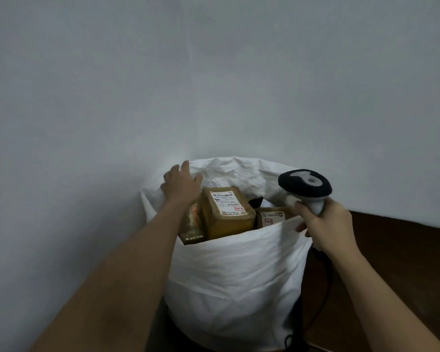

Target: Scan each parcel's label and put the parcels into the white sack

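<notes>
Left hand: the left hand (181,185) reaches over the far-left rim of the white sack (235,280), fingers straight and spread against the crumpled fabric, gripping nothing.

Right hand: the right hand (327,224) is curled round the grey handle of a barcode scanner (304,186), whose dark head hangs over the near-right rim; the thumb appears to touch the rim there.

Parcels: a brown carton (228,212) with a white label facing up stands high in the sack's mouth. A second labelled carton (272,216) sits lower to its right, and a taped package (192,224) is wedged upright on its left, beside the wrist.

Task's standing: three parcels show inside the sack; whether more wait outside it cannot be told.

Risk, sack: the sack looks well filled and soft-walled. A hard press on the far rim could fold it inward or tip the load toward the wall.

Risk, carton: the tall carton rises about level with the near rim. Further packing could lever it out.

Risk, cable: a dark cable (320,298) hangs down the sack's right side and could snag if the scanner is swung wide.

Surface: a dark brown surface (396,252) runs to the right of the sack. What the sack rests on is hidden.

Room: a plain pale wall (214,72) fills the far side, dimly lit.
</notes>
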